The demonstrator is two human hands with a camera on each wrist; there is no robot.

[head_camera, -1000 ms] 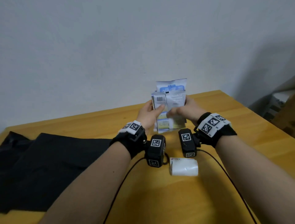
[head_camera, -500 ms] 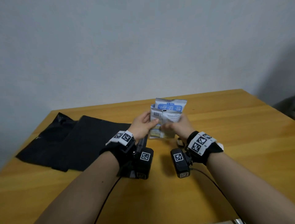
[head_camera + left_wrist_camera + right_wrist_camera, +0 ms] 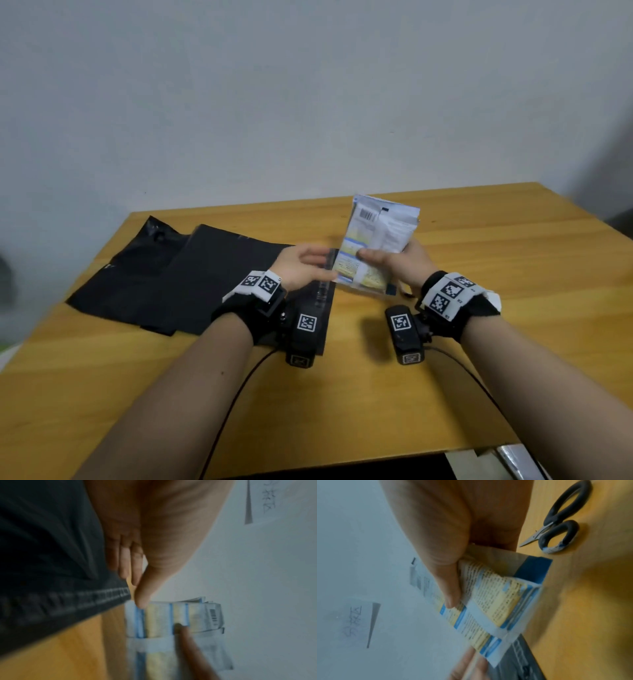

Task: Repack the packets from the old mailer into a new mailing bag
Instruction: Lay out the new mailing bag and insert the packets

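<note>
My right hand (image 3: 383, 255) grips a stack of white, blue and yellow packets (image 3: 380, 229) upright just above the wooden table, its thumb (image 3: 452, 599) pressed on the printed front of the packets (image 3: 494, 601). Just left of the stack is my left hand (image 3: 301, 263), fingers straight, over the right edge of a flat black mailing bag (image 3: 212, 277). In the left wrist view its thumb (image 3: 142, 599) touches the lower corner of the packets (image 3: 171, 616), beside the strip along the mouth of the bag (image 3: 68, 601). A second, crumpled black mailer (image 3: 147, 246) lies further left.
Black-handled scissors (image 3: 559, 517) lie on the table right of my right hand. The wooden table (image 3: 496, 246) ends at a grey wall behind and at its front edge near me. Cables run back from both wrist cameras.
The left hand has let go of the packet stack and slid left towards the black bag. The right hand now holds the stack alone, tilted. The view has swung left.
</note>
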